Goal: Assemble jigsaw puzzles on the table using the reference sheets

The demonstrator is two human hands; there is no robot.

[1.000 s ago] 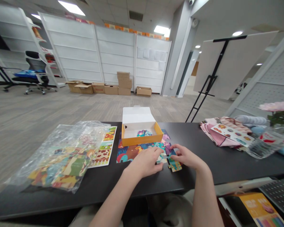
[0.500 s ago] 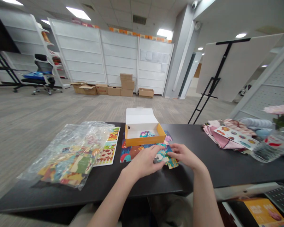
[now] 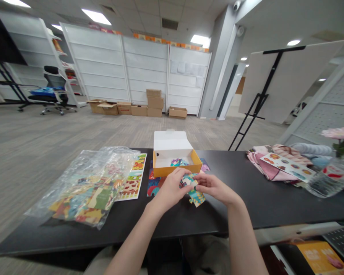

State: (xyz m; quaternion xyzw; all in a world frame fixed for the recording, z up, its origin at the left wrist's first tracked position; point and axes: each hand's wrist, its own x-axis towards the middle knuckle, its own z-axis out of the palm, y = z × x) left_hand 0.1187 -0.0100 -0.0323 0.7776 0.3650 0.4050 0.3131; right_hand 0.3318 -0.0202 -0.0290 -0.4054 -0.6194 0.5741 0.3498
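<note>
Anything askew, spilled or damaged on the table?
Mild oddity: the open yellow box appears to sit on the puzzle picture, which shows on both sides, so part is hidden. At left, the plastic bag overlaps the animal card. No spill or damage visible.

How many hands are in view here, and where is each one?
2. The left hand is at the left side of the teal puzzle pieces, in front of the yellow box; the right hand is at their right side. No other hand shows.
</note>
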